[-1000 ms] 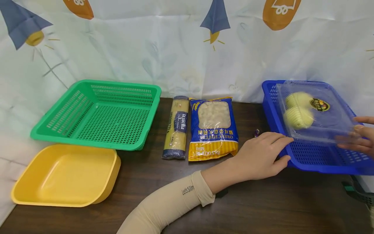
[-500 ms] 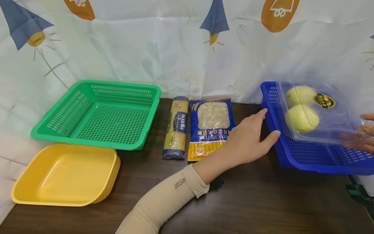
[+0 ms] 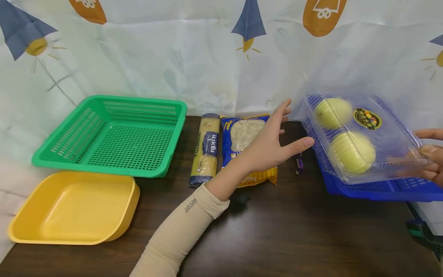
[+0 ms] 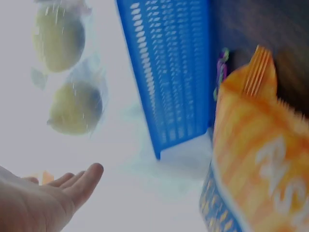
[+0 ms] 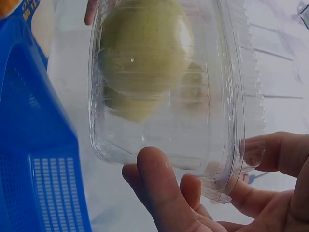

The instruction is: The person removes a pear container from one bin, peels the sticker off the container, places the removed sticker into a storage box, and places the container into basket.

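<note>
Above the blue basket [image 3: 349, 190], a clear plastic clamshell box [image 3: 391, 150] is held up, tilted, with two pale yellow-green round fruits [image 3: 353, 153] inside and a dark round label on its lid. My right hand [image 3: 432, 159], partly out of the head view, grips the box at its right end; in the right wrist view its fingers [image 5: 161, 186] curl round the box edge. To the left of the box, my left hand [image 3: 266, 142] is spread with the thumb apart, holding nothing. It hovers over a blue and yellow pasta bag [image 3: 230, 134], partly covering it.
A spaghetti pack [image 3: 205, 154] lies left of the pasta bag. A green basket [image 3: 166, 154] and a yellow tub [image 3: 129, 207] stand at the left. A small purple-wrapped item [image 3: 299, 164] lies beside the blue basket, with a white patterned cloth [image 3: 207, 57] behind.
My left hand has left the blue basket's rim and moved up and left, fingers spreading. My right hand has raised the box of fruits higher and brought it slightly left.
</note>
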Motion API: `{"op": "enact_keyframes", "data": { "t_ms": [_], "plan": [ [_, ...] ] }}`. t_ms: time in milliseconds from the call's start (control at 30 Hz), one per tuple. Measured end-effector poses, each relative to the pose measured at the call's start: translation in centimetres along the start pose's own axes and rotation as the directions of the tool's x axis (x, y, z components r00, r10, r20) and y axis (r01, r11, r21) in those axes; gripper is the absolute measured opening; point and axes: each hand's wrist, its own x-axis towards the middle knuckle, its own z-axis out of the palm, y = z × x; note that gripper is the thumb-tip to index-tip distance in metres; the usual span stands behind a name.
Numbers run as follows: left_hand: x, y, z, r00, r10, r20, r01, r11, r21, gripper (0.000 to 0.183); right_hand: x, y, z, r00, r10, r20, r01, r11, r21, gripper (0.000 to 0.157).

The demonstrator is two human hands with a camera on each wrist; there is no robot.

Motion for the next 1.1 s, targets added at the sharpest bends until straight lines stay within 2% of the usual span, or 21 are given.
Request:
{"op": "enact_keyframes", "data": {
  "t_ms": [100,200,267,367,500,667,733,867,1033,1100],
  "plan": [
    [-0.4,-0.1,-1.3,0.999,0.025,-0.023,-0.026,0.997,-0.066,0.100,-0.6,0.9,2.0,0.997,-0.080,0.014,0.081,0.983,-0.165,0.042],
    [-0.9,-0.3,-2.4,0.998,0.050,-0.031,-0.052,0.995,-0.079,0.099,-1.3,1.6,3.8,0.990,-0.135,0.027,0.136,0.929,-0.344,0.043],
    [-1.4,-0.4,-3.1,0.998,0.053,-0.024,-0.055,0.995,-0.078,0.098,-1.6,2.0,4.8,0.988,-0.144,0.047,0.151,0.889,-0.432,0.044],
    [-2.3,-0.6,-3.9,0.998,0.062,-0.016,-0.063,0.995,-0.077,0.096,-1.8,2.4,6.0,0.985,-0.139,0.100,0.171,0.851,-0.497,0.044],
    [-3.8,-1.1,-4.9,0.996,0.084,-0.020,-0.085,0.992,-0.097,0.087,-1.8,2.8,7.4,0.982,-0.063,0.180,0.154,0.817,-0.555,0.046],
    [-6.3,-1.5,-5.5,0.998,0.045,-0.045,-0.049,0.995,-0.084,0.082,-1.6,3.2,9.1,0.971,0.054,0.233,0.124,0.719,-0.684,0.048],
    [-7.3,-1.6,-5.7,0.997,0.033,-0.067,-0.038,0.996,-0.078,0.081,-1.6,3.3,9.6,0.968,0.092,0.235,0.115,0.670,-0.733,0.048],
    [-9.3,-1.4,-5.9,0.994,0.010,-0.111,-0.019,0.997,-0.073,0.080,-1.6,3.6,10.2,0.952,0.148,0.267,0.122,0.619,-0.776,0.049],
    [-11.6,-1.2,-6.1,0.992,-0.022,-0.122,0.011,0.996,-0.088,0.076,-1.6,4.3,11.4,0.951,0.190,0.242,0.105,0.539,-0.836,0.046],
    [-12.7,-1.0,-6.2,0.991,-0.040,-0.124,0.029,0.995,-0.092,0.075,-1.6,4.6,12.2,0.949,0.211,0.236,0.093,0.527,-0.845,0.043]
  ]
}}
